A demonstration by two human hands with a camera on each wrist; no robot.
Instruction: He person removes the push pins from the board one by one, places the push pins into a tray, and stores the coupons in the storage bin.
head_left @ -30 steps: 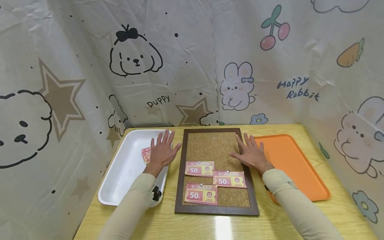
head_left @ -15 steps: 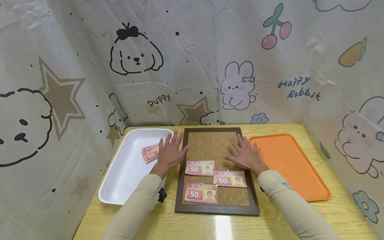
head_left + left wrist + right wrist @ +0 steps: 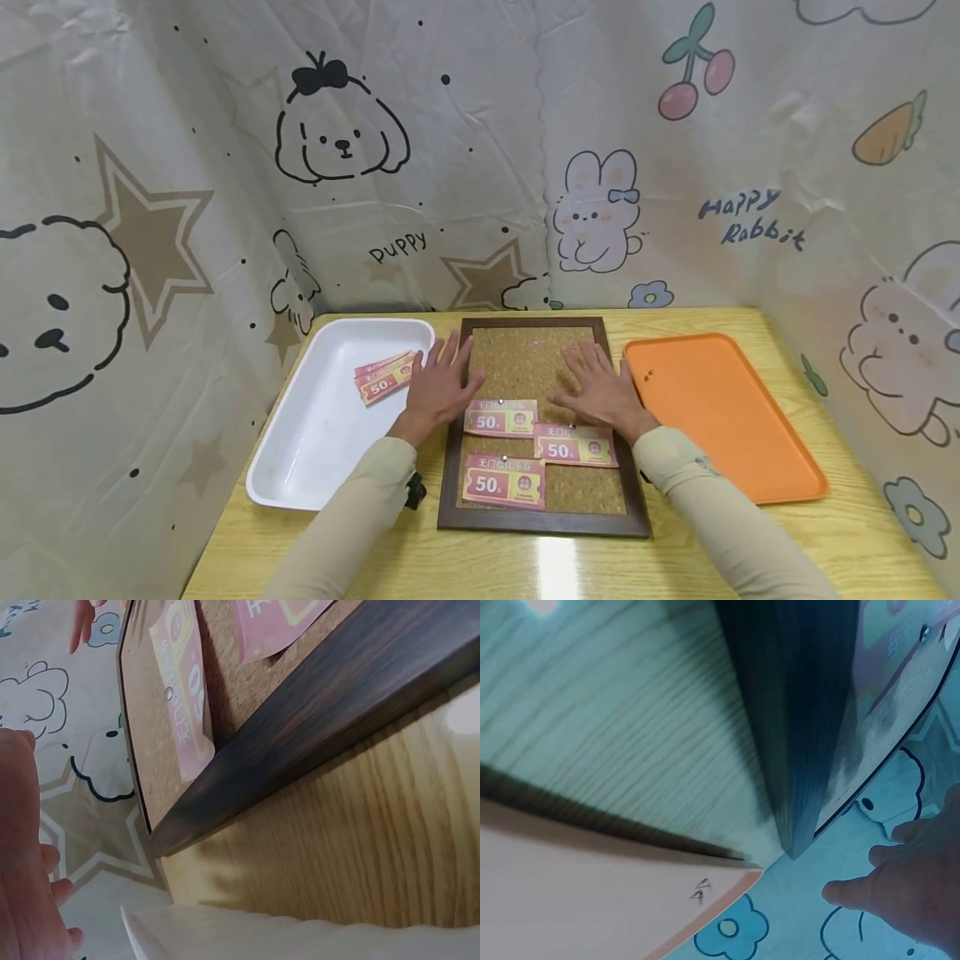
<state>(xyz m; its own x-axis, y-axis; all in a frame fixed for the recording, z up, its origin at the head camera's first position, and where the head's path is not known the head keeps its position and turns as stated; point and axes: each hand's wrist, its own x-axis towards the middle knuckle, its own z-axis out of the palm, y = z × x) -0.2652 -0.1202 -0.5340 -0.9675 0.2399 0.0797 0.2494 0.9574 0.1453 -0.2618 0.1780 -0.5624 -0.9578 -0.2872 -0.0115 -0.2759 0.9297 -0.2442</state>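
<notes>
A cork board [image 3: 517, 354] with a dark wooden frame lies flat on the table. Three pink and yellow coupons are fixed to it by pins: an upper left coupon [image 3: 500, 419], a right coupon [image 3: 576, 447] and a lower left coupon [image 3: 504, 483]. Over the board's left edge, my left hand [image 3: 438, 390] is held with fingers spread and nothing in them. My right hand [image 3: 602, 392], likewise spread and holding nothing, is over the board's right side. Both wrist views show the hands raised, apart from the frame.
Left of the board stands a white basin [image 3: 311, 450] with several coupons [image 3: 384, 382] lying in it. An orange tray [image 3: 727, 417] on the right bears a few small dark bits [image 3: 649, 375]. A patterned cloth [image 3: 480, 150] hangs around the table [image 3: 487, 567].
Both hands have moved inward toward each other, the left from over the white basin and the right from beside the orange tray. More of the coupons in the basin show; the board's coupons stay put.
</notes>
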